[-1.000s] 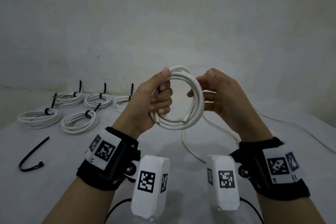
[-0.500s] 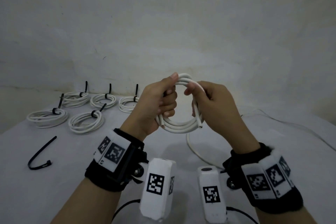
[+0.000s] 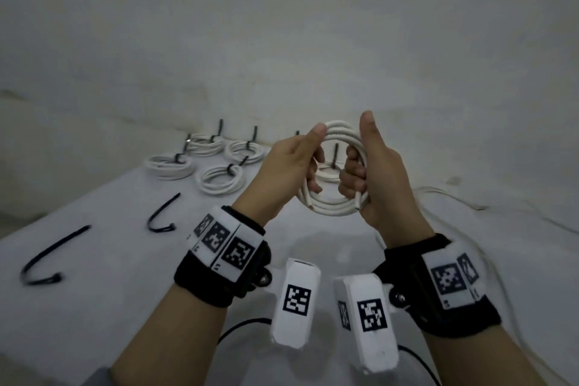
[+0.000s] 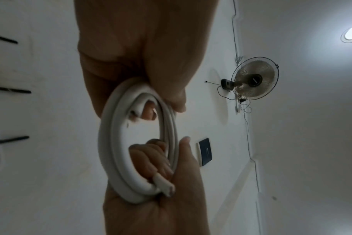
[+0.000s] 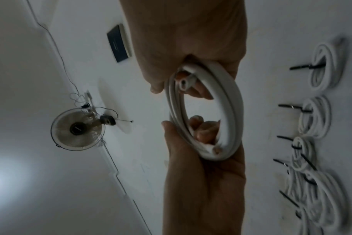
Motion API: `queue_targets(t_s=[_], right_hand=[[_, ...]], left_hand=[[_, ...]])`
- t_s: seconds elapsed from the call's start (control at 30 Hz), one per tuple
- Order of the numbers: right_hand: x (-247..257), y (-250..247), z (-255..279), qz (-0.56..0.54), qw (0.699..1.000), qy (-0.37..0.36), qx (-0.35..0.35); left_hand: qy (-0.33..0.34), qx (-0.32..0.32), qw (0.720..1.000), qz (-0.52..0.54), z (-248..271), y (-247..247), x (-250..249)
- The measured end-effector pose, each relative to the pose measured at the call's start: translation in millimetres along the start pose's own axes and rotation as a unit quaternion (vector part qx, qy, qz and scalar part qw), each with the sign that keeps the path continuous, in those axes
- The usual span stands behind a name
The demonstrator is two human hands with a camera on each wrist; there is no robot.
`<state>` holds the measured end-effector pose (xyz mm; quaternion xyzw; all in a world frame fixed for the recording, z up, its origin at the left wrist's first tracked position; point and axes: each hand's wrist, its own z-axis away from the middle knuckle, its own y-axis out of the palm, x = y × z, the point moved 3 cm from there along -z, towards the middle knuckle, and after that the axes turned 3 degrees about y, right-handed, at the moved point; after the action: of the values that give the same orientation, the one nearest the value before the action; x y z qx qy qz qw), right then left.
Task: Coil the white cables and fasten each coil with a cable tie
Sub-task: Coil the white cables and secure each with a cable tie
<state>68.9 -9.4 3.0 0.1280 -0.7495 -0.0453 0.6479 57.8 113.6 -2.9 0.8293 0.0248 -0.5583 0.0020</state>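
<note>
White worktop [image 3: 94,307] against a pale wall: at lower left lie two loose black cable ties [image 3: 44,263]; at middle left, four tied white cable coils [image 3: 219,180], a fifth behind the hands. At centre, left hand [image 3: 282,166] and right hand [image 3: 376,175] curl fingers round a sixth, untied white cable coil [image 3: 332,207], raised above the worktop; tying remains.

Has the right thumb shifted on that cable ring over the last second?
Yes. The right hand now grips the held coil with its thumb raised above the coil's top; earlier the thumb lay folded against it.
</note>
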Motion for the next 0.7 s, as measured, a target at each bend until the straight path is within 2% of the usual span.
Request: queue_targets(t_s=[0.1,0.2,0.33,0.4,0.47,0.5,0.6,0.63,0.67,0.7], right_hand=[[-15.9,33.2,-2.2,-0.012,0.999,0.029,0.045],[-38.9,58.9,1.1,-0.023,0.994,0.06,0.092],[-69.4,73.6,9.6,-0.029,0.984,0.114,0.134],[-74.6,73.3,11.4,-0.038,0.981,0.13,0.14],[-74.2,70.8,11.2,-0.052,0.979,0.137,0.142],[-72.8,69.4,10.7,-0.058,0.978,0.138,0.143],[-69.0,65.7,8.5,-0.062,0.979,0.136,0.139],[-68.4,64.8,8.0,-0.06,0.98,0.133,0.138],[-68.4,63.7,7.6,-0.059,0.98,0.131,0.137],[-69.0,62.6,7.0,-0.058,0.981,0.13,0.135]], left_hand=[[-0.022,-0.029,0.999,-0.003,12.2,-32.7,3.5],[-0.077,-0.007,0.997,-0.028,33.8,-65.7,8.9],[-0.14,0.038,0.973,-0.178,67.9,-113.2,16.3],[-0.185,0.004,0.947,-0.264,76.9,-150.1,17.1],[-0.24,-0.053,0.9,-0.36,84.9,-197.5,16.2],[-0.266,-0.068,0.864,-0.422,88.9,-219.9,15.9],[-0.359,-0.041,0.719,-0.595,104.8,-268.2,25.5],[-0.38,-0.024,0.687,-0.619,110.9,-274.8,29.8],[-0.404,-0.005,0.668,-0.625,115.6,-279.9,36.9],[-0.417,0.009,0.661,-0.624,118.8,-283.7,43.7]])
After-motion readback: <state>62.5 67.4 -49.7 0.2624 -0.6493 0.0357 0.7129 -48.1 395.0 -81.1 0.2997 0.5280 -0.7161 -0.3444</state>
